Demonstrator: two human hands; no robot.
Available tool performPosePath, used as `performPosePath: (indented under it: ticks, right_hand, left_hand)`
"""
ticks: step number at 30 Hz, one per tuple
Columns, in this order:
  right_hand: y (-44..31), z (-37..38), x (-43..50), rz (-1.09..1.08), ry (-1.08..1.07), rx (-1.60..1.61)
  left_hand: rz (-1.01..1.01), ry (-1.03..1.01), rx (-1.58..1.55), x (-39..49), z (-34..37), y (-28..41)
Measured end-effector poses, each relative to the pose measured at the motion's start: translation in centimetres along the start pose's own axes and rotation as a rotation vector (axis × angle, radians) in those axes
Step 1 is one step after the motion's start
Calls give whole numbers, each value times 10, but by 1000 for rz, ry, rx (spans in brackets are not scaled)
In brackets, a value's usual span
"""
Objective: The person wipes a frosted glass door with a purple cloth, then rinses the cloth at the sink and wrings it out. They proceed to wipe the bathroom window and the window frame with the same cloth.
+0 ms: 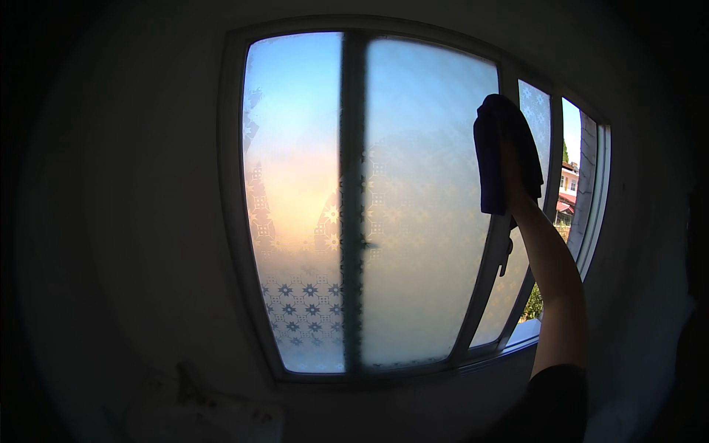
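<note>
My right hand (512, 171) is raised, with a dark cloth (494, 160) over it that hides most of the fingers. The cloth lies over the upright frame at the right side of a frosted window pane (426, 210). Below the cloth, a window latch (505, 257) is fixed to that frame. To the left stands another frosted pane (299, 155) with a star and flower pattern, beyond a dark upright bar (353, 221). My left hand is out of view.
At the far right the window stands open, showing a building (567, 191) and green plants (534, 304) outside. Dim walls (138, 194) surround the window frame. A pale, unclear object (221, 412) is at the lower left.
</note>
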State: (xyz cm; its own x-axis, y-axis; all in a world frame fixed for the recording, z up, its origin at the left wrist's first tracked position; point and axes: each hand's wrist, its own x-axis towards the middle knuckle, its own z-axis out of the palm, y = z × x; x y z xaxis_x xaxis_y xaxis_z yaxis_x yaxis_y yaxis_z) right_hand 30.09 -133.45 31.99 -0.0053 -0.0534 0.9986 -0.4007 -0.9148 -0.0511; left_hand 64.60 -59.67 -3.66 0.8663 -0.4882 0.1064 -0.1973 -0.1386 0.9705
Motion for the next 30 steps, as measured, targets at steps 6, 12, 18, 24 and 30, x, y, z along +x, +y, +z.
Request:
performPosePath:
  ticks: [6, 12, 18, 24, 30]
  right_hand:
    - [-98, 79, 94, -478, 299, -890]
    - [-244, 113, -65, 370, -785, 478]
    - [-263, 68, -141, -33, -1225, 475]
    - [-260, 97, -20, -364, -628, 540]
    - [-269, 175, 2, -266, -408, -27]
  left_hand:
    - [29, -89, 12, 22, 22, -9]
    - [74, -167, 69, 25, 36, 7]
    - [48, -176, 85, 16, 15, -8]
    - [-27, -109, 55, 0, -1, -35]
    - [-91, -76, 4, -3, 3, -30]
